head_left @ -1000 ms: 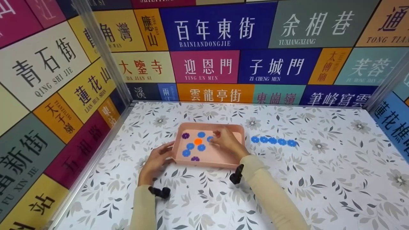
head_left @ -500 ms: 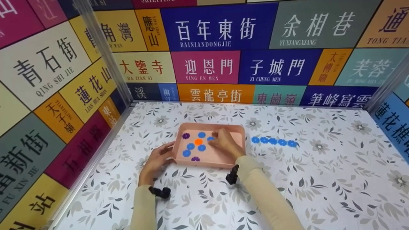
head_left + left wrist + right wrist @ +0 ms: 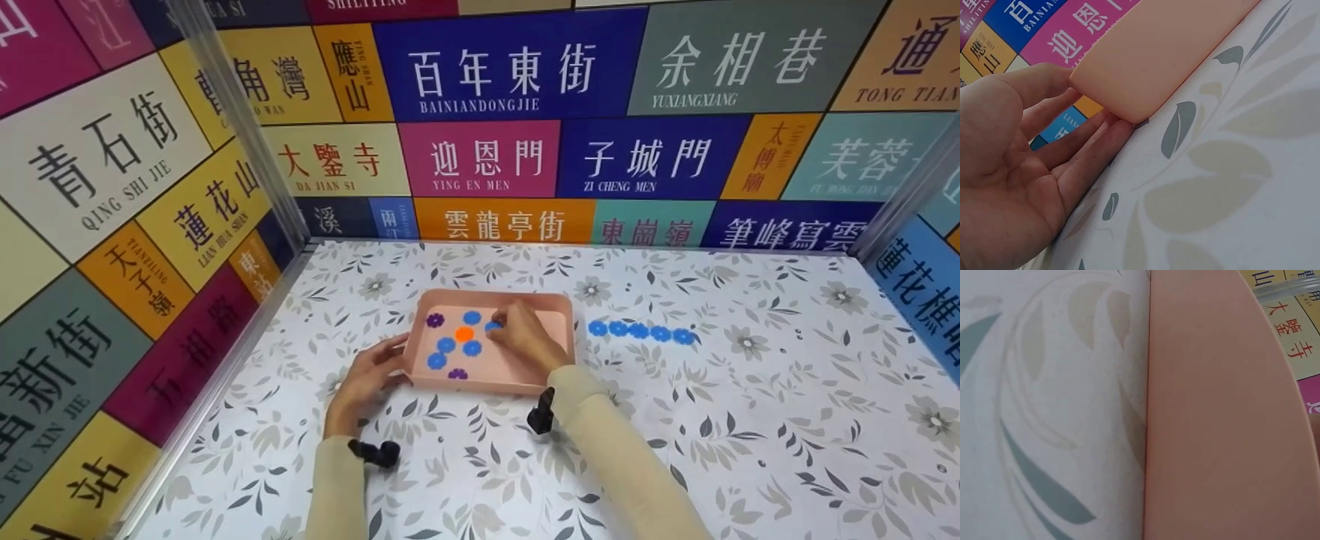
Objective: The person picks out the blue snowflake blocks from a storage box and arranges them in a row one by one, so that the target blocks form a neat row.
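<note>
A shallow pink tray (image 3: 517,379) lies on the table with several small flower-shaped pieces inside. Blue flower pieces (image 3: 472,348), purple flower pieces (image 3: 435,320) and one orange piece (image 3: 464,334) are spread over its left half. My left hand (image 3: 367,379) touches the tray's left end, with fingertips against the outer wall (image 3: 1129,67) in the left wrist view. Inside the tray, my right hand (image 3: 529,337) is bent down, its thumb and fingertips pinching a partly hidden blue flower piece (image 3: 493,327). The right wrist view shows mostly the tray's outer wall (image 3: 1224,416).
Right of the tray, several blue flower pieces (image 3: 639,331) form a touching row on the white leaf-patterned tablecloth (image 3: 750,420). Panels of coloured signs (image 3: 487,154) stand behind and at both sides of the table.
My right hand has shifted slightly left and its fingertips have drawn in at the blue piece. A reddish spot seen by the fingers earlier is out of sight. The left hand stays put.
</note>
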`<control>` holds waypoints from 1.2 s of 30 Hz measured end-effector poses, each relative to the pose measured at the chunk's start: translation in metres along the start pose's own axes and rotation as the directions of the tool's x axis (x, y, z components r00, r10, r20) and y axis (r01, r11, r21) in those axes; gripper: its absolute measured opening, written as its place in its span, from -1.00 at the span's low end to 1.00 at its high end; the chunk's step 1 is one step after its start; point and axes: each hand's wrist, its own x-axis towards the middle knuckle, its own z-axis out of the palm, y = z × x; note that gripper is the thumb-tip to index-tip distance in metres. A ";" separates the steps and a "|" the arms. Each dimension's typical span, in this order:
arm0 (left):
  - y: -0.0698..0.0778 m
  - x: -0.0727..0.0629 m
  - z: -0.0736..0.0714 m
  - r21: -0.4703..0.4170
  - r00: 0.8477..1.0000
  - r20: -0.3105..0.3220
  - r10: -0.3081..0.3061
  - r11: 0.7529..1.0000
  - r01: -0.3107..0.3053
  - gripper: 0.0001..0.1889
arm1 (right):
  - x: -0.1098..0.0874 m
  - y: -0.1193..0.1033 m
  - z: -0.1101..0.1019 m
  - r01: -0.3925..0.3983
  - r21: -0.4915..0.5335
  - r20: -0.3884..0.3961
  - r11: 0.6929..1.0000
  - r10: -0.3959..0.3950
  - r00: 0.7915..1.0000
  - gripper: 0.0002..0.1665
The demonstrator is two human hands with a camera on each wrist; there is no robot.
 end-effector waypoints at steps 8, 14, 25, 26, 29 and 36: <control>0.001 -0.002 -0.001 0.020 1.000 0.006 0.002 1.000 -0.002 -0.47 | 0.001 -0.001 -0.001 -0.004 -0.008 0.019 1.000 0.005 1.000 -0.76; 0.000 -0.001 -0.001 0.016 1.000 0.008 0.009 1.000 -0.009 -0.47 | 0.001 -0.001 -0.004 -0.045 -0.009 0.045 0.999 0.045 0.998 -0.79; -0.003 0.001 0.001 -0.064 0.999 0.013 0.040 0.997 -0.039 -0.45 | 0.001 -0.001 -0.004 -0.017 -0.022 0.054 1.000 0.018 0.998 -0.74; -0.003 0.001 0.001 -0.060 0.999 0.011 0.040 0.997 -0.039 -0.45 | 0.000 -0.001 -0.004 -0.014 -0.020 0.054 1.000 0.015 0.998 -0.74; -0.004 0.001 0.000 -0.058 0.999 0.015 0.039 0.998 -0.038 -0.45 | 0.000 -0.002 -0.004 -0.007 -0.019 0.055 1.000 0.008 0.998 -0.74; -0.003 0.001 -0.002 -0.034 0.999 0.018 0.028 0.999 -0.027 -0.46 | 0.000 -0.004 -0.011 -0.030 -0.033 0.077 0.999 0.033 0.997 -0.69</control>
